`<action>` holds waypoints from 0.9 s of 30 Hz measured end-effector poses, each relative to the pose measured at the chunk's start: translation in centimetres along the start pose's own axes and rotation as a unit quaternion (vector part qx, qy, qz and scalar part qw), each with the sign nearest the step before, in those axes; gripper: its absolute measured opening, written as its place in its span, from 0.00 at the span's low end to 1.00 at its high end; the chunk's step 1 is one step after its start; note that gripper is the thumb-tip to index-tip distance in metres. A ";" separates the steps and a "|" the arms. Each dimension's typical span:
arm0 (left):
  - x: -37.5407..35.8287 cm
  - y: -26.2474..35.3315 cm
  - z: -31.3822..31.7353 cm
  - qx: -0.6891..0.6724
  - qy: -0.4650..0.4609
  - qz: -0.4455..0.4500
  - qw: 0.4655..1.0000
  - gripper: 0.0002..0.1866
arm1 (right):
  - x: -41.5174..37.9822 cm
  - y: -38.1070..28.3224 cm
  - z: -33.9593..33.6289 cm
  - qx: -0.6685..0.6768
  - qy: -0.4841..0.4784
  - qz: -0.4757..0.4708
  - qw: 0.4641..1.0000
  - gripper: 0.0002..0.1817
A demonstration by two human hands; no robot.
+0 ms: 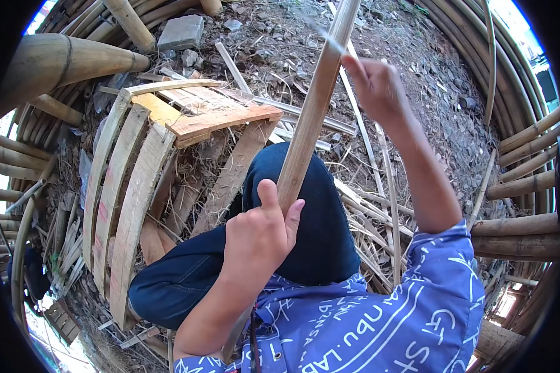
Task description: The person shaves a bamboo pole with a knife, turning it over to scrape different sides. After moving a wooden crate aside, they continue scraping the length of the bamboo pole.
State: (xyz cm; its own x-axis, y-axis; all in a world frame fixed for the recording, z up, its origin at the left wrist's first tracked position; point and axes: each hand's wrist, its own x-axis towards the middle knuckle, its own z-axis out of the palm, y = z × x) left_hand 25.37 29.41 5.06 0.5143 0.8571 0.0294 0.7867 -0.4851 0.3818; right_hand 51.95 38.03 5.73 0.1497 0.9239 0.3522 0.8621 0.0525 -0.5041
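A long flat bamboo strip [311, 118] slants up from my lap to the top edge of the view. Around its lower end my left hand [258, 233] is wrapped, with the thumb and a finger showing. My right hand [376, 87] is closed beside the strip's upper part, blurred by motion. It holds a thin blade [331, 42] that lies across the strip and is smeared; its handle is hidden in my fingers. The strip passes over my bent knee in dark trousers.
A slatted wooden crate [127, 205] stands at the left of my legs. Thin bamboo offcuts [367, 217] litter the ground. A grey block [180, 32] lies at the upper left. Thick bamboo poles [74, 59] reach in from the left, and more poles [519, 236] from the right.
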 end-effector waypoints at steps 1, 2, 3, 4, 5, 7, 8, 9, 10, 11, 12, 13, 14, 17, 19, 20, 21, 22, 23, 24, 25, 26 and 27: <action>0.0 0.0 0.0 0.000 -0.002 -0.001 1.000 0.22 | -1.4 -1.0 0.3 0.016 -0.013 -0.009 1.000 0.37; 0.1 0.0 0.0 0.000 -0.003 0.001 1.000 0.22 | -2.8 -2.0 0.5 0.031 -0.025 -0.018 0.999 0.36; 0.2 0.0 0.0 0.000 -0.004 0.004 1.000 0.22 | -4.2 -3.2 0.5 0.044 -0.038 -0.008 0.998 0.34; 0.2 -0.1 0.1 -0.001 -0.005 0.004 1.000 0.22 | -5.5 -4.3 0.4 0.057 -0.050 0.002 0.997 0.32; 0.3 -0.2 0.1 0.002 -0.006 0.009 1.000 0.22 | -6.5 -4.7 0.6 0.068 -0.073 -0.002 0.995 0.29; 0.3 -0.4 0.1 0.005 -0.010 0.012 1.000 0.22 | -7.6 -5.5 0.3 0.053 -0.090 -0.003 0.995 0.27; 0.2 -0.5 0.1 0.004 -0.004 0.020 1.000 0.21 | -7.8 -5.6 0.2 0.053 -0.098 0.002 0.994 0.26; 0.2 -0.6 0.1 0.004 0.002 0.028 1.000 0.21 | -7.8 -5.5 0.3 0.054 -0.098 0.005 0.994 0.26; 0.3 -0.6 0.0 0.003 0.000 0.030 1.000 0.21 | -7.6 -5.2 0.5 0.021 -0.082 -0.028 0.996 0.26; 0.4 -0.4 -0.2 -0.008 0.002 0.029 1.000 0.21 | -7.3 -4.8 0.6 -0.011 -0.066 -0.061 0.996 0.26; 0.4 -0.4 -0.3 -0.019 0.005 0.028 0.999 0.20 | -6.8 -4.4 0.7 -0.012 -0.067 -0.060 0.996 0.26; 0.4 -0.4 -0.3 -0.020 0.006 0.026 0.999 0.20 | -6.1 -3.6 0.7 -0.012 -0.033 -0.032 0.999 0.27; 0.2 -0.5 -0.2 -0.019 0.008 0.029 0.999 0.20 | -5.3 -2.9 0.7 -0.011 0.000 -0.005 1.000 0.27; 0.1 -0.7 -0.2 -0.018 0.015 0.034 0.999 0.20 | -2.5 0.6 -0.2 -0.099 0.028 0.025 0.994 0.30; 0.2 -0.7 -0.1 -0.019 0.020 0.035 0.999 0.20 | -0.8 2.3 -0.7 -0.093 0.038 0.020 0.995 0.33; 0.2 -0.7 0.0 -0.033 0.020 0.030 0.999 0.20 | -0.7 2.2 -0.5 -0.093 0.038 0.015 0.995 0.33; 0.2 -0.7 0.1 -0.045 0.019 0.026 0.998 0.20 | -0.8 2.0 -0.1 0.036 0.044 0.040 0.998 0.32; 0.2 -0.9 0.3 -0.044 0.022 0.023 0.999 0.20 | -1.0 1.8 0.4 0.166 0.047 0.064 0.983 0.32; 0.3 -1.1 0.4 -0.055 0.026 0.033 0.998 0.20 | -1.3 1.5 1.3 0.272 0.046 0.088 0.957 0.27; 0.3 -1.3 0.4 -0.066 0.029 0.042 0.997 0.21 | -1.6 0.1 1.6 0.276 0.042 0.085 0.956 0.27; 0.4 -1.3 0.1 -0.063 0.028 0.036 0.997 0.21 | -2.2 -2.1 1.6 0.368 0.017 0.124 0.922 0.23; 0.5 -1.4 -0.5 -0.078 0.005 0.032 0.996 0.22 | -2.8 -3.7 1.8 0.455 -0.008 0.162 0.876 0.21; 0.6 -1.5 -1.0 -0.093 -0.018 0.028 0.995 0.23 | -3.4 -4.7 2.3 0.502 -0.014 0.193 0.843 0.15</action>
State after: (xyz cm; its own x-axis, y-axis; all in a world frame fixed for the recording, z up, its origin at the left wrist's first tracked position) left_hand 24.12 30.85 5.41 0.5698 0.8214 0.0242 0.6810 -0.4885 0.5454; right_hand 46.30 35.51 5.08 0.3017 0.9534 -0.0020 -0.0945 0.0278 -0.9951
